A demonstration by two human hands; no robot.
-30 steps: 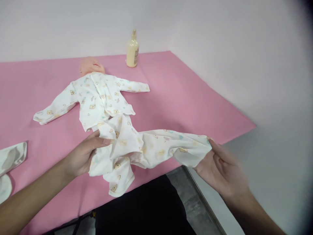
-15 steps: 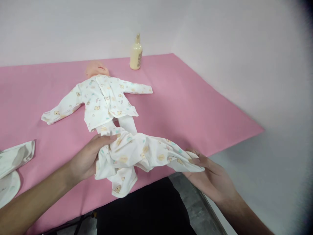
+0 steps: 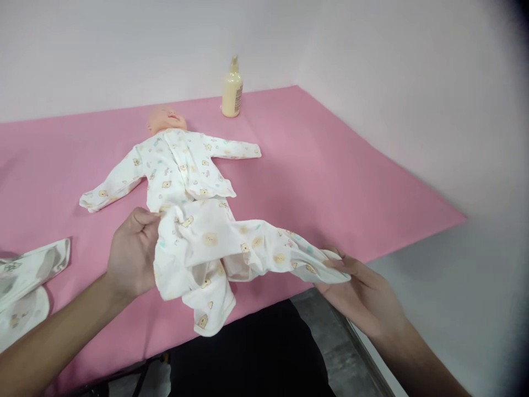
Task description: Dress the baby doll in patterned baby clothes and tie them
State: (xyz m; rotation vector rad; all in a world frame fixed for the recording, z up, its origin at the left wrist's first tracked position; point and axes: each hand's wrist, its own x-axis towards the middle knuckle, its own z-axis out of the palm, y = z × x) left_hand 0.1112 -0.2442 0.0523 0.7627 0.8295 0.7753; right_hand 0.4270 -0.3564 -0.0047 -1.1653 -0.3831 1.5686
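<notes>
White baby trousers (image 3: pixel 210 237) with a bear print are stretched between my hands over the front of the table, covering the doll's lower body. At their left edge, my left hand (image 3: pixel 134 253) grips the cloth, with its fingertips hidden in or behind the folds. My right hand (image 3: pixel 359 295) pinches the end of one leg, which is pulled out sideways past the table's edge. The other trouser leg hangs down towards me. A baby doll (image 3: pixel 165 119) lies face up just beyond, arms spread, wearing a matching printed jacket (image 3: pixel 171 168).
A pump bottle (image 3: pixel 232 95) of pale yellow liquid stands at the back of the pink table (image 3: pixel 322 176). Folded printed cloth (image 3: pixel 37 270) lies at the left. White walls rise behind and to the right. My dark-clothed lap (image 3: pixel 252 353) is below the front edge.
My left hand has shifted its hold to the trousers' left edge, its thumb no longer lying across the cloth. The upper part is spread wider. My right hand keeps its pinch.
</notes>
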